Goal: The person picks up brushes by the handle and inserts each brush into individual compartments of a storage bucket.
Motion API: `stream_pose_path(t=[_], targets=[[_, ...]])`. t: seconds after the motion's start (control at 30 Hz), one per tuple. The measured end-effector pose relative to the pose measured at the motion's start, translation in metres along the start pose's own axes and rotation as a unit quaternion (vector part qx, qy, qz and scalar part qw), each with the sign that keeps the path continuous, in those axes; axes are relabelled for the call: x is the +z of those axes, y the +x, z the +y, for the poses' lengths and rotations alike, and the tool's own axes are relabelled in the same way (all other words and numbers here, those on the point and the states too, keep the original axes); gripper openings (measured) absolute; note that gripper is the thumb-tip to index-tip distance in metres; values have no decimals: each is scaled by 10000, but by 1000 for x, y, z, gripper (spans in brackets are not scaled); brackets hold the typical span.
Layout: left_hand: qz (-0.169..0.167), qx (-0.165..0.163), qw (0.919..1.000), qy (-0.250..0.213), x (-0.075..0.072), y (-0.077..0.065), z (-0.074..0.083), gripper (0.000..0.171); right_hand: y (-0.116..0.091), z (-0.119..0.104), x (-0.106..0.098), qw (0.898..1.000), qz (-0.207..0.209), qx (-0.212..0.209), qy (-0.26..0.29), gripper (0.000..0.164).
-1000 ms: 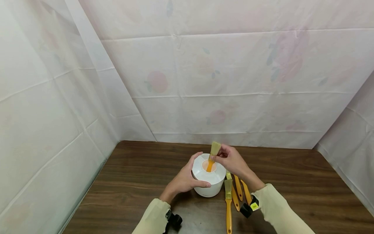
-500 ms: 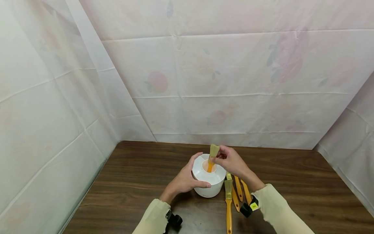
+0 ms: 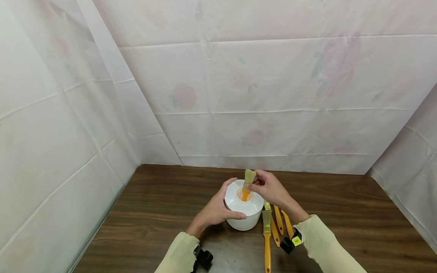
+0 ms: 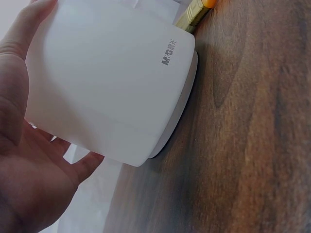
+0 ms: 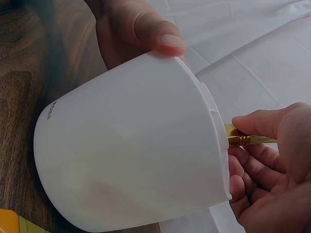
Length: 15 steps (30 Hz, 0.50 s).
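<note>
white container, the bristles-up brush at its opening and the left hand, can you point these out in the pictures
White container (image 4: 114,80): left wrist view, on its side wall.
Bristles-up brush (image 3: 250,176): head view, on its bristles.
Left hand (image 3: 216,208): head view, on the back of it.

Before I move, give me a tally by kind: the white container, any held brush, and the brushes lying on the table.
White container: 1
Held paintbrush: 1
Loose paintbrushes on the table, counted by visible handles: 4
Total: 6
</note>
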<state>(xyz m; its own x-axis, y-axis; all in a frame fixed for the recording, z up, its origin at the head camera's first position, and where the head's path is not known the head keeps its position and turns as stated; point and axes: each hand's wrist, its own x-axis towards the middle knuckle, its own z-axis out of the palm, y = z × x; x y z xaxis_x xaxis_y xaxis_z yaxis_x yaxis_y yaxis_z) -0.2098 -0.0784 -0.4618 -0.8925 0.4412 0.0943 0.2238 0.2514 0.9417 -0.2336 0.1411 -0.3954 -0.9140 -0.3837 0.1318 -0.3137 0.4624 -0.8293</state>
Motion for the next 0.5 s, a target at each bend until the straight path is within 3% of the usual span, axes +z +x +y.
stream_pose_path(t=[0.5], targets=[[19, 14, 10000, 45, 0, 0, 1, 109, 0, 0, 0, 10000, -9, 0, 94, 21]])
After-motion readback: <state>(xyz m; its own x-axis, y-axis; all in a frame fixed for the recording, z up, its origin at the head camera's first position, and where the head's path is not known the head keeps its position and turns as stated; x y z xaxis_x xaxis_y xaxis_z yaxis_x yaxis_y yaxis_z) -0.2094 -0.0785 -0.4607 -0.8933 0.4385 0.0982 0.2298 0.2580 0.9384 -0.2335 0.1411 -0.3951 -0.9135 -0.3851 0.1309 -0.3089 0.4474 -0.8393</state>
